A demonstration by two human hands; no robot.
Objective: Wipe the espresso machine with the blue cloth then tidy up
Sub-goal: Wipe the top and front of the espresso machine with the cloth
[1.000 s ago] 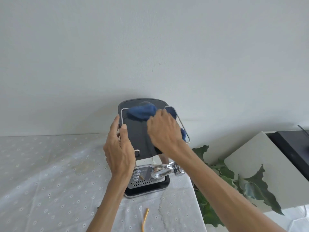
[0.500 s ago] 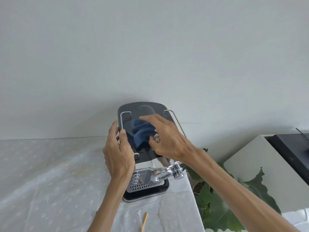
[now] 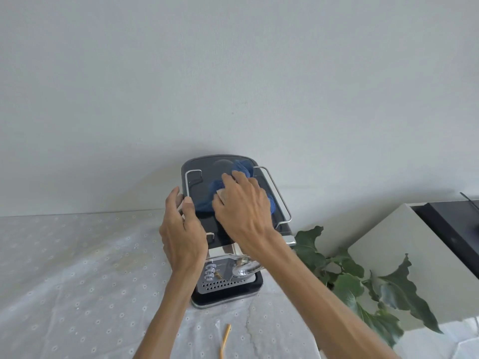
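Note:
The espresso machine (image 3: 197, 182) stands against the wall on the table, dark glossy top with a chrome rail, chrome front and drip tray below. My right hand (image 3: 243, 206) presses the blue cloth (image 3: 243, 165) flat on the machine's top; the cloth shows beyond my fingers and at both sides of my hand. My left hand (image 3: 181, 229) grips the machine's left top edge, thumb on the rail. The portafilter (image 3: 246, 268) shows under my right wrist.
A white dotted tablecloth (image 3: 77, 281) covers the table. A thin yellow stick (image 3: 225, 340) lies in front of the machine. To the right are a leafy green plant (image 3: 363, 286) and a pale cabinet (image 3: 404, 255) with a black top.
My right hand has slid the blue cloth from the left middle of the top toward the back right. My left hand keeps its hold on the left edge.

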